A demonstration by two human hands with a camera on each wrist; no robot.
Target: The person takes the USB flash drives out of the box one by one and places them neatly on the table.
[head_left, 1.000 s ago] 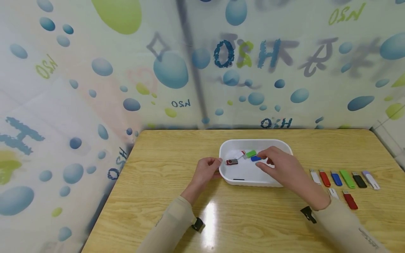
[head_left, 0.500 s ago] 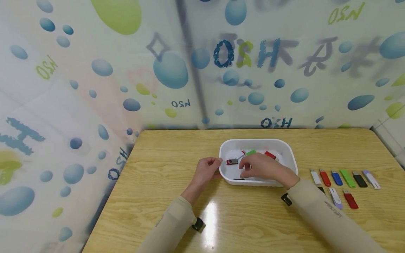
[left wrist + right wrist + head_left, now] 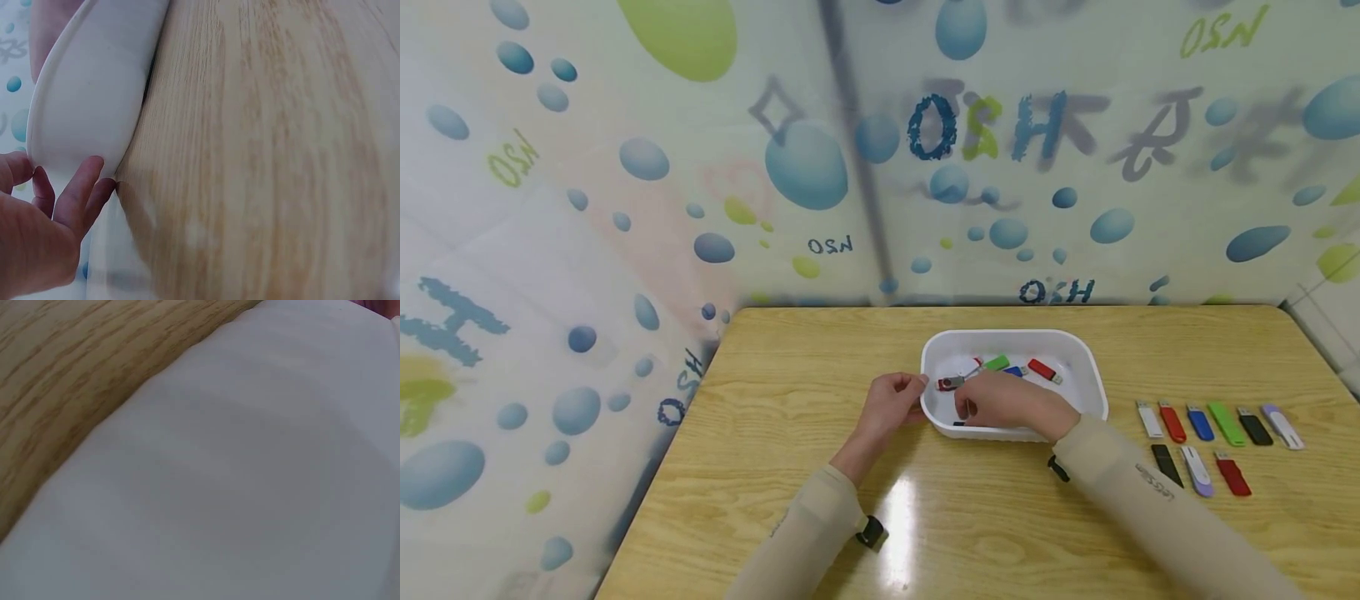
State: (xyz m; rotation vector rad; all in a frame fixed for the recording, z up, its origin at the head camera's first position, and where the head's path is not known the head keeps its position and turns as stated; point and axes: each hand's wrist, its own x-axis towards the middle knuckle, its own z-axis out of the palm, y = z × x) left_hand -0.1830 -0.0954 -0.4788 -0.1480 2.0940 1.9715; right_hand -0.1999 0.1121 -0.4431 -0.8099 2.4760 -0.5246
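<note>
A white plastic tray (image 3: 1090, 400) on the wooden table holds several USB flash drives. My left hand (image 3: 891, 406) pinches its left end; in the left wrist view the thumb is at the rim and the fingertips lie against the outer wall. My right hand (image 3: 1003, 400) reaches down inside, fingers bent, fingertips at a black flash drive (image 3: 958, 424) by the near wall. Whether they grip it I cannot tell. Around that hand lie a red swivel flash drive (image 3: 951, 383), a green one (image 3: 997, 363), a blue one (image 3: 1016, 371) and a red one (image 3: 1045, 371).
Right of the tray, flash drives lie in two rows on the table (image 3: 1000, 517). The back row includes a white one (image 3: 1147, 419) and a green one (image 3: 1226, 423); the front row has a black one (image 3: 1167, 465) and a dark red one (image 3: 1232, 473). A patterned curtain stands behind.
My right hand has moved left and toward the tray's near wall, from beside the blue flash drive to the black one. The red drive at the right has come into sight. My left hand stays put.
</note>
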